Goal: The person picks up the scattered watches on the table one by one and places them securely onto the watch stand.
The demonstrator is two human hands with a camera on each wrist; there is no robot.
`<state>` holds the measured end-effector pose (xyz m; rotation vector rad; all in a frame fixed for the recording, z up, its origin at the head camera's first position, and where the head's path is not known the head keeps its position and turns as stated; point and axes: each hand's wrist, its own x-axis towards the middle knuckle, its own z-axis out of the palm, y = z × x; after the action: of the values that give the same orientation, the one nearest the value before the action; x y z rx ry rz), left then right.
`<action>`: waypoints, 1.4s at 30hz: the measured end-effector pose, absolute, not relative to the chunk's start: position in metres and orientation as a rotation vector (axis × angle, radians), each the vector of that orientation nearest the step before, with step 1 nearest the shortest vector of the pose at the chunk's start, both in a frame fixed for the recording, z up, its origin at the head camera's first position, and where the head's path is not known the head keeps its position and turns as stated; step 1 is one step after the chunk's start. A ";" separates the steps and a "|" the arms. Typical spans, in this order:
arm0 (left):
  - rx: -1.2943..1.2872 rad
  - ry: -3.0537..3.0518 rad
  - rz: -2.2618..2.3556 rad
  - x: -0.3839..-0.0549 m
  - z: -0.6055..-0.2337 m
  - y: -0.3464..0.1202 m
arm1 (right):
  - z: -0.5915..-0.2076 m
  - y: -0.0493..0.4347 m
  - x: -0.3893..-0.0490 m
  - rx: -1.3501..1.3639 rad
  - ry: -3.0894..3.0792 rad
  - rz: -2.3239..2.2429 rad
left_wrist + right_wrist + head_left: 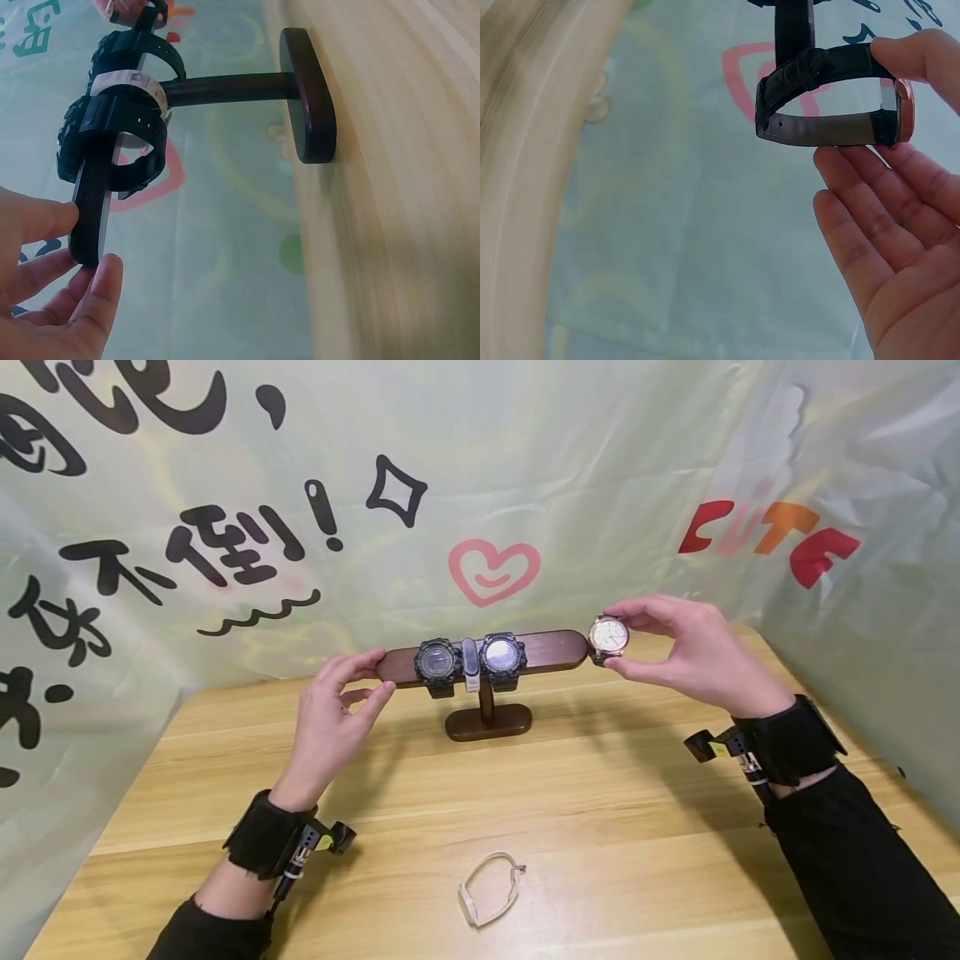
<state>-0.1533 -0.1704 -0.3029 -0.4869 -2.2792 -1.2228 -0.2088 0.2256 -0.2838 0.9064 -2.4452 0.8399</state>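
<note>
A dark wooden watch stand with a raised crossbar stands toward the back of the table. Its left end is pinched between thumb and fingers of my left hand. My right hand grips a wristwatch with a white dial and rose-gold case at the bar's right end. In the right wrist view its dark strap forms a closed loop beside the bar tip. Two chunky black watches sit on the bar, with a slim fitness band between them.
A cream-strapped watch lies on its side near the front of the wooden table. Behind the table hangs a pale printed cloth. The stand's oval base rests on the tabletop.
</note>
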 end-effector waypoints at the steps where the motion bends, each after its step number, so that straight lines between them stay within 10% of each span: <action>1: -0.491 -2.275 -1.226 -0.153 -0.303 -0.171 | -0.285 0.225 -0.210 0.907 -2.449 0.843; 42: -0.512 -2.257 -1.247 -0.153 -0.306 -0.171 | -0.305 0.202 -0.234 1.028 -2.494 0.950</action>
<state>-0.1534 -0.1710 -0.3059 -0.5121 -2.2565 -1.2466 -0.2337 0.2021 -0.3045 1.0281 -2.4939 0.9504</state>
